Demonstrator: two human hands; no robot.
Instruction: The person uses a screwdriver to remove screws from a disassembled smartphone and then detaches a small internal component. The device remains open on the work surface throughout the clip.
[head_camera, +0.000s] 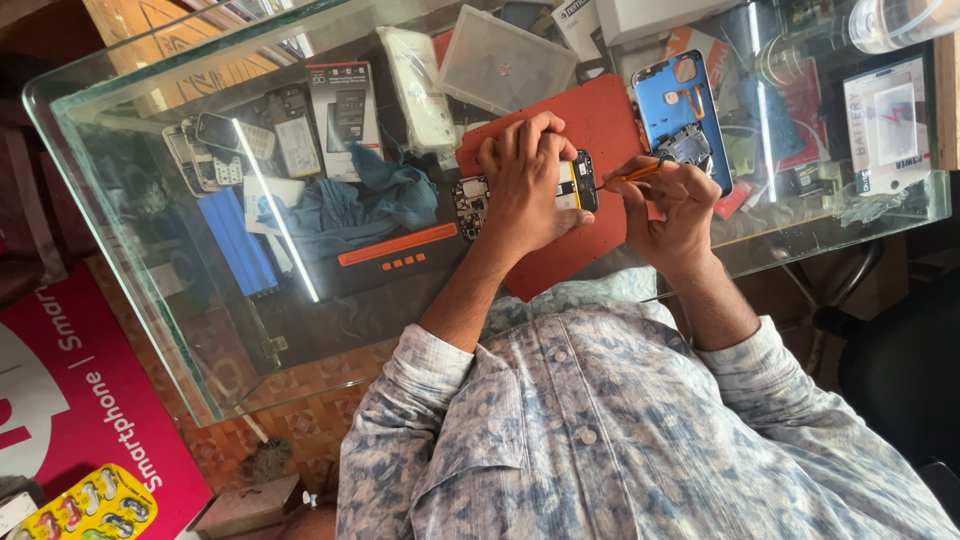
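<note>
My left hand (525, 180) lies over an opened phone (582, 186) on a red work mat (600, 120) and grips it, hiding most of its body. A bare circuit end of the phone (468, 203) sticks out on the left of the hand. My right hand (680, 205) holds an orange tool (632, 176) whose tip touches the phone's right end. A blue phone back cover (672, 95) with a small black part (685, 145) on it lies just beyond the right hand.
The glass table (150, 300) shows a lower shelf with old handsets (215, 145), a small box (343, 110), a blue cloth (370, 200) and a dark bar with an orange strip (398, 245). A clear plastic lid (505, 60) and a battery pack (888, 125) lie on top.
</note>
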